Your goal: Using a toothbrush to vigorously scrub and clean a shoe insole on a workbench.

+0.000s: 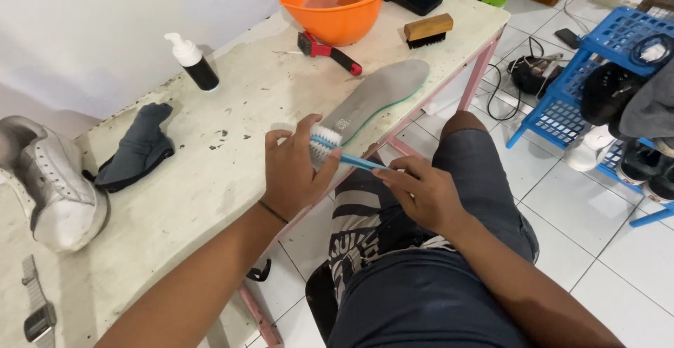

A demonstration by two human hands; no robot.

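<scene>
Scrubbing step, I judge: my right hand [421, 193] grips blue brush [337, 151] by handle, bristles down on heel end of grey insole [375, 95]. My left hand [298, 172] pins that end to table [210, 165], fingers curled; what lies under palm, cannot tell. Insole stretches away from both hands toward orange basin [335, 4]. Next move calls for short strokes, firm hold, working outward along insole.
</scene>
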